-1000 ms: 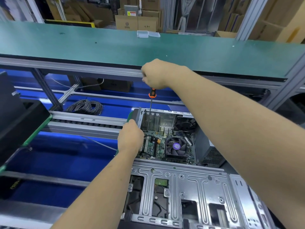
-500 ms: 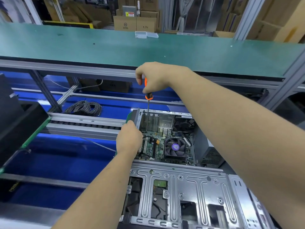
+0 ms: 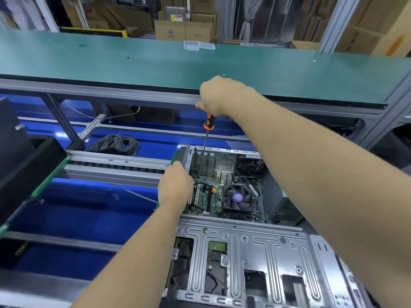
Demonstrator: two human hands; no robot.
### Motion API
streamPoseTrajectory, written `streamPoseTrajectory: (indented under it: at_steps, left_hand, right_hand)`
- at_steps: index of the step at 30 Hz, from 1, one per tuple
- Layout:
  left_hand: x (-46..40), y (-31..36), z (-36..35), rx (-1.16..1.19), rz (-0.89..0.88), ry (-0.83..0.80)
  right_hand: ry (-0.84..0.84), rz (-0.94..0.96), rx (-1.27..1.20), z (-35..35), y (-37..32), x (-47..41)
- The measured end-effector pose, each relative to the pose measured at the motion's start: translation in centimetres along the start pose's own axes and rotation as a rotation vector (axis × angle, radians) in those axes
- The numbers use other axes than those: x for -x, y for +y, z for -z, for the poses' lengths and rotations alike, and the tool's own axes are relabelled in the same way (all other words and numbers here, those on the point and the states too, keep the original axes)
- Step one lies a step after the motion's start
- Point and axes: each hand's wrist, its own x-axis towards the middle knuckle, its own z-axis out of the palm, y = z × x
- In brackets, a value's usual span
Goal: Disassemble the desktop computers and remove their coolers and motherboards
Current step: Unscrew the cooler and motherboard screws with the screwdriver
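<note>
Case (image 3: 242, 258) open; CPU cooler (image 3: 237, 199) and motherboard (image 3: 205, 196) not out yet. Right hand (image 3: 219, 96) grips screwdriver (image 3: 208, 124); left hand (image 3: 175, 185) on case edge, finger pose unclear.

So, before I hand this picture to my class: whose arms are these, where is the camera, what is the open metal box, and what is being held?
The camera sits on a person's head and looks forward and down, so the two bare arms reaching in from the bottom are that person's own. No robot is involved.

The metal box is an open desktop computer case lying on its side. Inside you see the green motherboard and, on it, the cooler, a round fan with a purple centre.

The right hand grips a screwdriver with an orange and black handle; its thin shaft points down into the case, near the far left part of the board. The left hand rests at the case's left edge; what its fingers do is hidden.

Behind lie a coil of dark cable and a long green bench.
</note>
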Motion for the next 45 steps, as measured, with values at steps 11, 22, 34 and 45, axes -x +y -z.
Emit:
streamPoseTrajectory:
  at_steps: [11,22,34,45]
  left_hand:
    - [0.0,0.0,-0.2,0.0,0.01,0.013]
    - [-0.1,0.0,-0.3,-0.007,0.022,0.021]
    - [0.6,0.4,0.2,-0.024,-0.035,0.095]
    - [2.6,5.9,-4.1,1.016,0.473,-0.428]
  right_hand:
    - [-0.071,0.169,-0.109,0.2,0.2,-0.2]
    - [-0.101,0.238,-0.213,0.3,-0.4,-0.2]
    - [-0.01,0.252,-0.209,-0.4,0.3,0.1]
    - [0.039,0.235,-0.249,-1.1,0.7,0.0]
